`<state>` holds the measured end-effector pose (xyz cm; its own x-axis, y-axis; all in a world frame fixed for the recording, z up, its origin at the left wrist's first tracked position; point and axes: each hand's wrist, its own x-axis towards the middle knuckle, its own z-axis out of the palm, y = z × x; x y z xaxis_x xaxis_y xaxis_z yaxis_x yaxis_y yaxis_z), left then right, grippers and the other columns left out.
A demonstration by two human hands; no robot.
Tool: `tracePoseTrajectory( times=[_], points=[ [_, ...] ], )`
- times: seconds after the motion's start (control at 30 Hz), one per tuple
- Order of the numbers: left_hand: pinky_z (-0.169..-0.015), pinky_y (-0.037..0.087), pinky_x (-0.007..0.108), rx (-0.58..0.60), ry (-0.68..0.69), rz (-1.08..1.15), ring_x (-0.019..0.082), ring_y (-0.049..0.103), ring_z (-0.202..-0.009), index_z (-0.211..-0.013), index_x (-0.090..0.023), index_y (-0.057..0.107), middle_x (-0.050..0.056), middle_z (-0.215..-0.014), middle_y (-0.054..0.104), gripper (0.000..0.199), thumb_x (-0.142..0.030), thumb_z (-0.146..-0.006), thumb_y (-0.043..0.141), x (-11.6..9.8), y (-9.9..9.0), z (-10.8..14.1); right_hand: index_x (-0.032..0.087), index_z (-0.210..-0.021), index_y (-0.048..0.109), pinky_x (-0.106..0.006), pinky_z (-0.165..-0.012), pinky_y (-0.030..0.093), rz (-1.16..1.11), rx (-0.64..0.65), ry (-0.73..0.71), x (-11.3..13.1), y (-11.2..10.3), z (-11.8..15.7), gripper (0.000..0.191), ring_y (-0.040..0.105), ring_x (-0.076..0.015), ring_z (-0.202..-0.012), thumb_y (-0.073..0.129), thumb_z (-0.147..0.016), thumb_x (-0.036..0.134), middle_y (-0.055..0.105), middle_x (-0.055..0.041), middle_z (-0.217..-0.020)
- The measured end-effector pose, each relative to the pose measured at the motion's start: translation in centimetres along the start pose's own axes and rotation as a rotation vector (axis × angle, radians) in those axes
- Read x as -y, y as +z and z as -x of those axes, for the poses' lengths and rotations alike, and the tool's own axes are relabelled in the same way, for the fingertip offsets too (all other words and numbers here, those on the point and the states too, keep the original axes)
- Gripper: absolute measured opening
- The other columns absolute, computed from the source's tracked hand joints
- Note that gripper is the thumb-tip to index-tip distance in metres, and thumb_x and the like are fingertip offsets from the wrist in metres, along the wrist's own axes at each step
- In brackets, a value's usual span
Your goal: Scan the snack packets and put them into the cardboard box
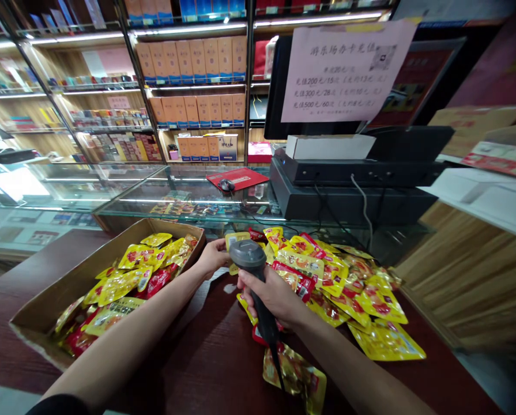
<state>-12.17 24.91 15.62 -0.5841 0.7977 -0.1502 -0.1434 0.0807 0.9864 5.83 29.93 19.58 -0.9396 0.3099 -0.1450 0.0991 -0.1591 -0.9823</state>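
Gripping a black barcode scanner [247, 256], the right hand [270, 294] is wrapping its fingers closed around the handle, with the grey head pointing up and away and the handle slanting down toward the person. The left hand [212, 257] is reaching in from the left, its fingers stretching to a yellow snack packet [236, 239] just beyond the scanner head. The head hides part of that hand, so whether it is pinching the packet cannot be told. The packet lies closer to the left hand, and its long axis is hidden.

A loose pile of red-and-yellow packets [344, 288] is spreading across the dark counter [197, 357] to the right, while more packets are filling a cardboard box [74, 288] on the left. The packets' brand is too small to read. Above, a pink sign [348, 72] is showing a QR code and Chinese top-up prices, with 200, 300 and 500 legible.
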Motion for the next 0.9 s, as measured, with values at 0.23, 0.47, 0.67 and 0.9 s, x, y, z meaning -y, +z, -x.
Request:
tracePoseTrajectory(
  times=[0.23,0.47,0.67,0.9],
  points=[
    [-0.062,0.053,0.028,-0.003,0.064,0.008,0.019,0.067,-0.071,-0.098,-0.015,0.069,0.006,-0.09,0.073,0.053,-0.026,-0.048,0.084,0.7,-0.5,-0.5,0.017,-0.081,0.052,-0.018,-0.036,0.036,0.006,-0.005,-0.014,0.5,0.1,0.2,0.039,0.048,-0.008,-0.036,0.055,-0.082,0.056,0.052,0.0051,-0.049],
    [-0.061,0.053,0.028,-0.084,0.103,-0.015,0.02,0.067,-0.077,-0.098,-0.015,0.066,0.008,-0.096,0.072,0.058,-0.036,-0.047,0.085,-3.2,-2.3,0.5,0.017,-0.081,0.051,-0.019,-0.037,0.037,-0.009,0.028,-0.051,1.5,0.2,0.6,0.038,0.048,-0.0083,-0.036,0.055,-0.083,0.055,0.051,0.0054,-0.049],
    [-0.07,0.054,0.029,-0.211,0.184,-0.131,0.021,0.068,-0.081,-0.099,-0.014,0.067,0.008,-0.096,0.072,0.06,-0.039,-0.048,0.085,-7.4,-8.7,4.6,0.018,-0.081,0.049,-0.019,-0.037,0.039,-0.031,0.016,-0.051,2.0,0.2,0.8,0.037,0.048,-0.0084,-0.035,0.057,-0.081,0.054,0.05,0.0059,-0.048],
    [-0.07,0.053,0.025,-0.395,0.208,-0.3,0.017,0.067,-0.075,-0.098,-0.015,0.069,0.007,-0.092,0.073,0.054,-0.04,-0.052,0.084,-8.8,-15.7,9.8,0.017,-0.08,0.052,-0.019,-0.037,0.037,0.006,0.041,-0.057,1.7,0.9,0.3,0.036,0.049,-0.0082,-0.036,0.054,-0.084,0.052,0.051,0.0049,-0.049]
  ],
)
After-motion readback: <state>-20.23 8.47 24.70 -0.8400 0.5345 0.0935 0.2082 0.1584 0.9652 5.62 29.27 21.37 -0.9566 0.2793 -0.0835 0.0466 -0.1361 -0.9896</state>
